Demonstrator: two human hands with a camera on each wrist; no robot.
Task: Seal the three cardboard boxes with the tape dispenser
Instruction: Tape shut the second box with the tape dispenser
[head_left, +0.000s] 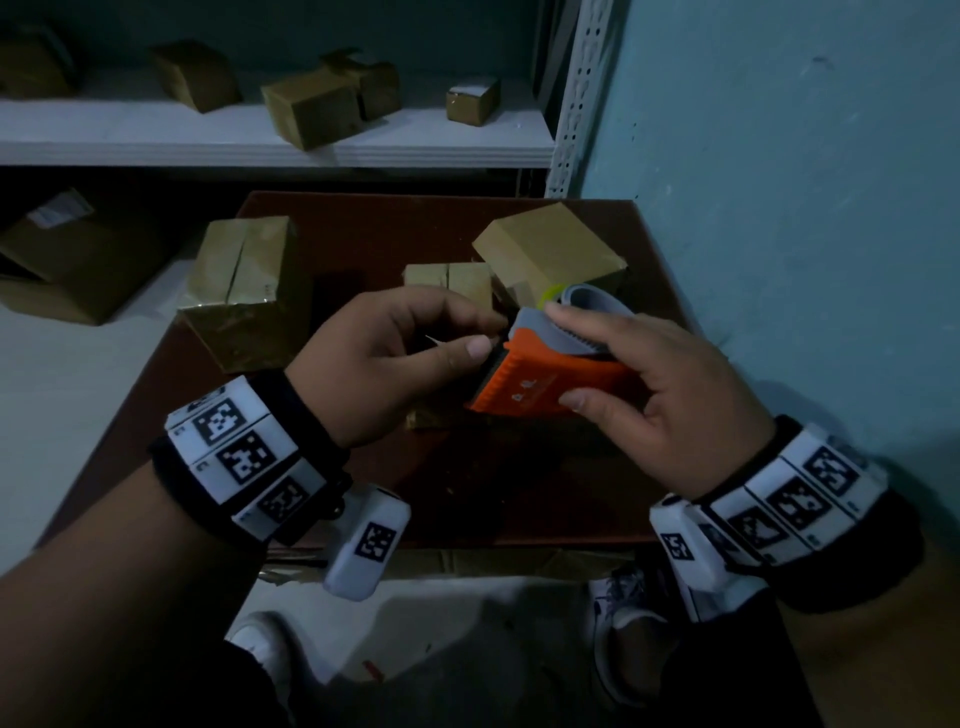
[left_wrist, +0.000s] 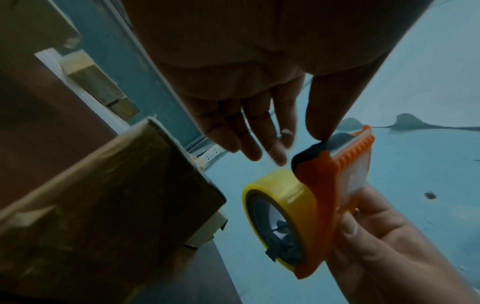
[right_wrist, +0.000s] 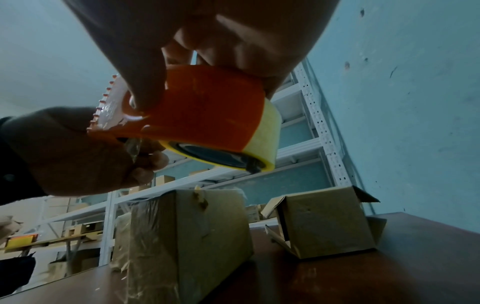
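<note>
- Tape end (right_wrist: 133, 151) pinched by left hand (head_left: 395, 364) at cutter edge of tape dispenser (head_left: 550, 384); best drawn out straight, kept off the teeth.
- Right hand (head_left: 660, 395) wrapped round dispenser body, fingers (head_left: 574, 316) over grey top, thumb beneath, held above bench (head_left: 519, 493).
- Cardboard boxes: one at 10 o'clock (head_left: 244, 291), one at 1 o'clock (head_left: 545, 249), a third just beyond the hands (head_left: 452, 280).
</note>
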